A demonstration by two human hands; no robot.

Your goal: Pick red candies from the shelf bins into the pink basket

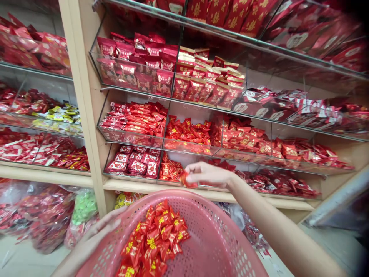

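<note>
A pink perforated plastic basket (201,231) is in front of me. My left hand (100,231) holds it at its left side, fingers stretched along the outer wall near the rim; the thumb is not clearly visible. Inside, towards the left, lies a heap of red wrapped candies (155,238) with yellow lettering. My right hand (206,175) reaches over the far rim to the lowest shelf, its fingers closed on red wrapped candy (188,181). How many pieces it holds I cannot tell. Just left of that hand, similar red candies (170,169) fill a shelf compartment.
Glass-fronted shelves (196,148) carry many red packets in divided compartments. White-and-red square packets (138,163) lie at the lower left. A wooden upright (82,96) parts the shelving. Plastic bags of sweets (49,219) sit on the floor at left, more under the shelf at right.
</note>
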